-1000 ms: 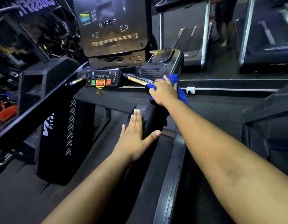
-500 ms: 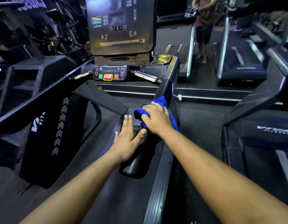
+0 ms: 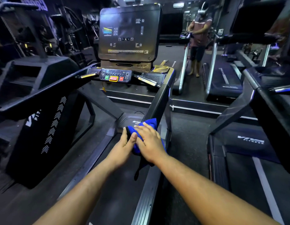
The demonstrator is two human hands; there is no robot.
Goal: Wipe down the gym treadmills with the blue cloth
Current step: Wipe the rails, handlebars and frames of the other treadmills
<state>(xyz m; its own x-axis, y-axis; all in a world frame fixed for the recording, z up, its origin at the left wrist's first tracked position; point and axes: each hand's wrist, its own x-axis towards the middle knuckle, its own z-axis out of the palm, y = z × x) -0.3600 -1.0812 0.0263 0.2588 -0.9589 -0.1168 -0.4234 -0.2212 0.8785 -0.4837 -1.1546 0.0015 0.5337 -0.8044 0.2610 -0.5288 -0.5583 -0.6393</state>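
My right hand (image 3: 149,143) lay flat, fingers straight, pressing blue cloth (image 3: 147,125) onto near end of right handrail (image 3: 158,101). My left hand (image 3: 124,146) sat just left, fingers extended, thumb touching cloth edge, steadying rail end. Cloth was bunched over rail tip, below console (image 3: 115,76). To wipe well, I judged: keep palm pressure even, wrap cloth round rail, cover underside too, overlap strokes. Neighbouring treadmill (image 3: 248,140) at right was not yet reached.
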